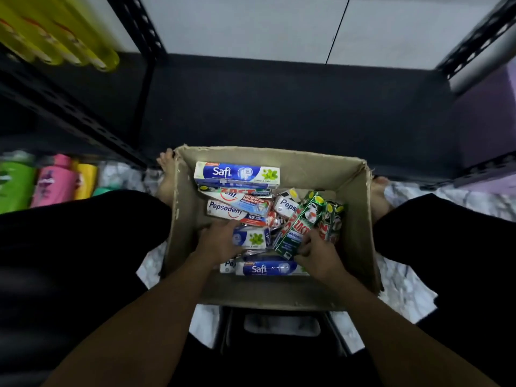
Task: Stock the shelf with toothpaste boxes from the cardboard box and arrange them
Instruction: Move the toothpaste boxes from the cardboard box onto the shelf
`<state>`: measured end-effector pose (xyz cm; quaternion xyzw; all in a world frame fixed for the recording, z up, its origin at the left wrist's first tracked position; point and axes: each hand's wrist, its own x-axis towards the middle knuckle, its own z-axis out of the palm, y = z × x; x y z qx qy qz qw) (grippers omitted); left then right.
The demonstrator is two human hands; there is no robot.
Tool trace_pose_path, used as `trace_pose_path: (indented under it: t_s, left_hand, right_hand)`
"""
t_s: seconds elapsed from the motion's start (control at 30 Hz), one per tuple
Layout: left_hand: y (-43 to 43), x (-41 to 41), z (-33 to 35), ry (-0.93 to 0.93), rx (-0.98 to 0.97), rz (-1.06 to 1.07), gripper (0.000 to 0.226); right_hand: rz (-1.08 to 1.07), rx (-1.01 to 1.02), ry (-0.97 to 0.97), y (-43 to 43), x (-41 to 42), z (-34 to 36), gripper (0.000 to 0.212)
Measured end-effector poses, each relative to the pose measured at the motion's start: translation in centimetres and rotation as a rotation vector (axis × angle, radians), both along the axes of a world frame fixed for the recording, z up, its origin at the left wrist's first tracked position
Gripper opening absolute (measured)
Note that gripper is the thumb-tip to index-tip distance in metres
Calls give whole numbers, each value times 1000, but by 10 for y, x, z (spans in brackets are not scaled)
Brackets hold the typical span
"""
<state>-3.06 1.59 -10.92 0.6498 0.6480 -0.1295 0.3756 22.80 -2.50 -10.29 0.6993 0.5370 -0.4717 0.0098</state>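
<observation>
An open cardboard box (321, 169) stands on the floor between my legs, holding several toothpaste boxes. A blue and white Safi box (237, 174) lies at the far side, red and white Pepsodent boxes (226, 209) in the middle, green Zact boxes (304, 219) at the right. My left hand (220, 241) grips a blue Safi box (252, 238) near the middle of the pile. My right hand (315, 251) holds the near end of a green Zact box (290, 236). The dark shelf board (279, 107) in front of the carton is bare.
Black metal shelf posts (148, 65) rise at left and right. Yellow bottles (55, 32) lie on the upper left shelf; green, pink and yellow bottles (50, 180) stand on the lower left shelf. My bare feet (167, 174) flank the carton on a marbled floor.
</observation>
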Motion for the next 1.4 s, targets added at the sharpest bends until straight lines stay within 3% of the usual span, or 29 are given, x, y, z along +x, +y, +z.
trace_pose_path:
  t_s: [0.23,0.5,0.6,0.7,0.8,1.03,1.2,1.4]
  left_hand:
    - [1,1,-21,-16,-34,97,61]
    - [7,-9,-19,80,-49,0,74]
    - [3,-11,-21,11,-101,77,82]
    - [-3,-8,-19,-97,-168,236,63]
    - [-3,-15,-20,-85,-194,280,70]
    - [-2,-21,-18,-11,-154,240,62]
    - [-4,-22,-1,36,-134,135,60]
    - [-6,-24,32,-1,-22,57,52]
  right_hand:
    - [11,-114,3,-19,13,-24,65]
    - [114,-260,20,-18,13,-32,85]
    - [146,-248,20,-19,18,-36,78]
    - [171,-264,8,-20,18,-37,74]
    - [150,-301,33,-22,16,-42,78]
    - [46,-288,78,-21,20,-43,69]
    - [130,-223,49,-21,23,-47,75]
    - [154,-223,85,-21,21,-21,43]
